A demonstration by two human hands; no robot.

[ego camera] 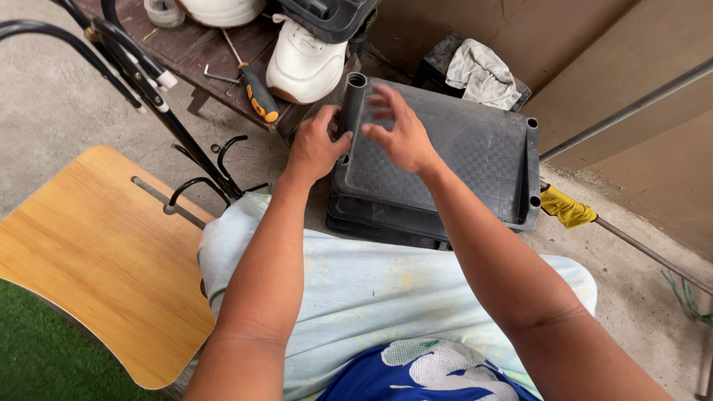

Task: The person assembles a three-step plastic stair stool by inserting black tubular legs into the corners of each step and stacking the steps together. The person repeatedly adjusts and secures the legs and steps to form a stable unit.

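Dark wooden bench (194,46) at top left carries one white sneaker (304,61), one screwdriver (256,90) with black-and-orange handle, one small hex key (216,73), one tape roll (164,11), and a dark plastic piece (327,15) resting on the sneaker. Part of a white rounded object (221,10) shows at the top edge. Black metal rack with curved hooks (212,169) leans between the bench and a wooden chair seat (96,260) at left; green turf (37,349) lies under the seat. One crumpled grey rag (483,74) sits on a dark box behind the trays. A metal rod with a yellow wrap (566,208) runs along the concrete floor (44,104) at right. Brown wall board (594,52) behind.

Stack of dark grey plastic shelf trays (453,156) lies on the floor just past the person's knees, at least two layers visible at the near edge. One grey plastic tube (353,100) stands upright at the stack's near-left corner, in or at a corner socket; cannot tell how deep.

Both forearms reach forward over a pale blue cloth (356,289) on the lap. Left hand (316,145) is closed around the tube's lower part, thumb side up. Right hand (401,130) hovers just beside the tube, fingers spread and loose, fingertips near its upper part; contact unclear.

Counts: two hands, one tube, one sneaker, one screwdriver.
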